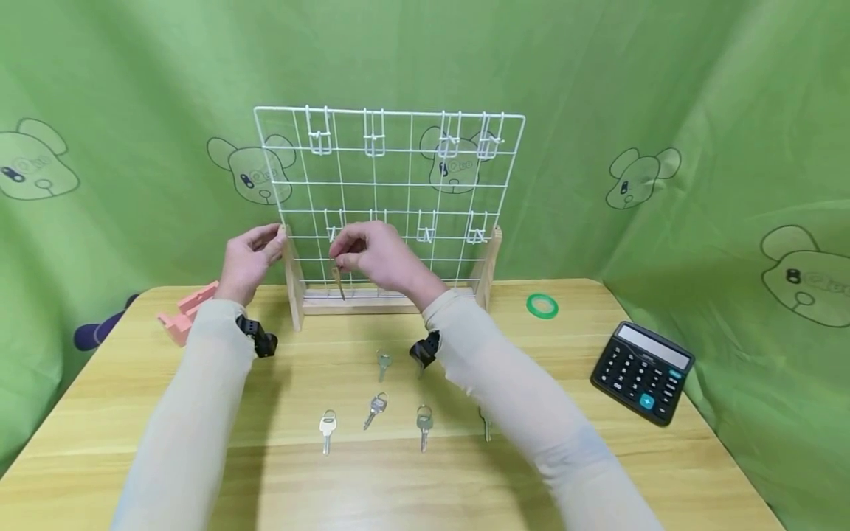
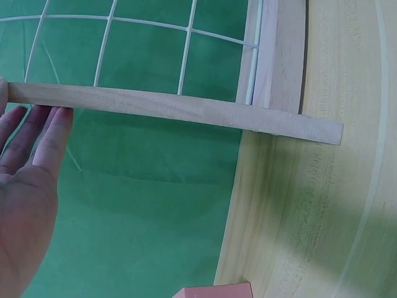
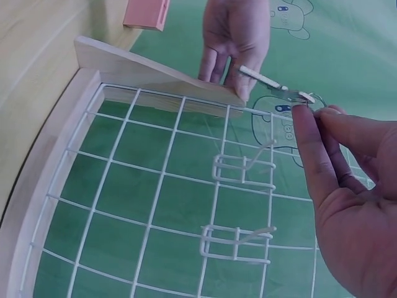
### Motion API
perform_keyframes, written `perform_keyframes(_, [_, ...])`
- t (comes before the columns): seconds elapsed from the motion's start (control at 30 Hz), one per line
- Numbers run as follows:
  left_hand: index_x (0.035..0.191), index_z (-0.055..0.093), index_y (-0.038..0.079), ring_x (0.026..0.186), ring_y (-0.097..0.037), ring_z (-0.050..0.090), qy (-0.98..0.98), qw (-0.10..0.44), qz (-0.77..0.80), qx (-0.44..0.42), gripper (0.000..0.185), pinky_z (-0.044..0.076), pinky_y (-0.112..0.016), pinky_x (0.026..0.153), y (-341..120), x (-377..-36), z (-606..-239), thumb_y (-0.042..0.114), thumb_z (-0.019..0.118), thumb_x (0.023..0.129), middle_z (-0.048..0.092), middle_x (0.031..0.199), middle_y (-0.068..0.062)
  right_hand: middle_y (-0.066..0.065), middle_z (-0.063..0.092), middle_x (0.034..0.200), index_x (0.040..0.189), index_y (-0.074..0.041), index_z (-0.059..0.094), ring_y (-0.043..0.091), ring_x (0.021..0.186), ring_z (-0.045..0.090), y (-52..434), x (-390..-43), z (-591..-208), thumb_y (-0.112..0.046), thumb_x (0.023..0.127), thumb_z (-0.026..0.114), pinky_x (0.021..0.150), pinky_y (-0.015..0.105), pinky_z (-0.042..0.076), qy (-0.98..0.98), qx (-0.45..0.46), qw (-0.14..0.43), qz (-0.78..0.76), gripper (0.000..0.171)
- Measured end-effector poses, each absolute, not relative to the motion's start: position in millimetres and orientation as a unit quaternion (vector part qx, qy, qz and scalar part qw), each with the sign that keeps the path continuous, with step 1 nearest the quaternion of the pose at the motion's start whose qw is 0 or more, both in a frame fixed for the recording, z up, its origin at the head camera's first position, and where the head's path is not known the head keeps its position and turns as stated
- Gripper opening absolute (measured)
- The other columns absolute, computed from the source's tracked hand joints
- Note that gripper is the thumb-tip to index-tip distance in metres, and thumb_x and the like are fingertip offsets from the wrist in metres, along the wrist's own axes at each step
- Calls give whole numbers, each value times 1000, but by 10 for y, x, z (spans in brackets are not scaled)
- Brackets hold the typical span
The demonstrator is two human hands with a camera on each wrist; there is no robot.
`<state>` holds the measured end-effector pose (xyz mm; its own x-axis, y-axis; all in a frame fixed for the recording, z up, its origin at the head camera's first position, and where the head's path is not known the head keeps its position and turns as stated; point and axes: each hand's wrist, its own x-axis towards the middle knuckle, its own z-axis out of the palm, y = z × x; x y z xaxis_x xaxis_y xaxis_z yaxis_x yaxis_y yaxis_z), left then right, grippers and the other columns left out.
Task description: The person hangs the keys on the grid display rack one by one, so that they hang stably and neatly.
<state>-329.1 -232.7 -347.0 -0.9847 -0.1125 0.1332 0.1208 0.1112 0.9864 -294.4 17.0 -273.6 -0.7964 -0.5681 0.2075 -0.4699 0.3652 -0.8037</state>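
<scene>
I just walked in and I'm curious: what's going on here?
A person's right hand pinches a key in front of a white wire grid with hooks on it. The left hand holds the top of the wooden post at the grid's side. Several other keys lie on the table, nearer the person.

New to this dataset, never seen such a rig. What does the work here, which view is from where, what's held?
No machine here: a person works bare-handed, so each hand is a grip. The head picture looks forward and down from a camera worn on the head; the other two come from the wrist cameras, one per arm. The left grip holds the wooden upright at one side of a white wire grid with hooks. The right grip holds a key in front of the grid. On the table lie more keys, a green ring, a calculator and a pink object partly hidden by a sleeve.
</scene>
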Motion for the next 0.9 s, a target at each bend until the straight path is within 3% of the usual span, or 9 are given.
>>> perform_keyframes(0.3, [143, 47, 3, 123, -25, 52, -745, 86, -661, 1, 50, 50, -22, 98, -2329, -3295, -3474, 21, 62, 98, 52, 139, -17, 8, 66, 89, 93, -6, 69, 23, 84, 64, 143, -2939, -2621, 5, 89, 68, 75, 25, 58, 825, -303, 12, -478, 12])
perform_keyframes(0.9, [143, 45, 0, 122, -28, 52, -746, 80, -661, 0, 52, 52, -23, 95, -2327, -3284, -3483, 23, 61, 99, 51, 139, -20, 5, 67, 92, 98, -4, 70, 17, 85, 62, 46, -3002, -2301, 3, 90, 68, 74, 19, 56, 823, -282, -45, -490, 11])
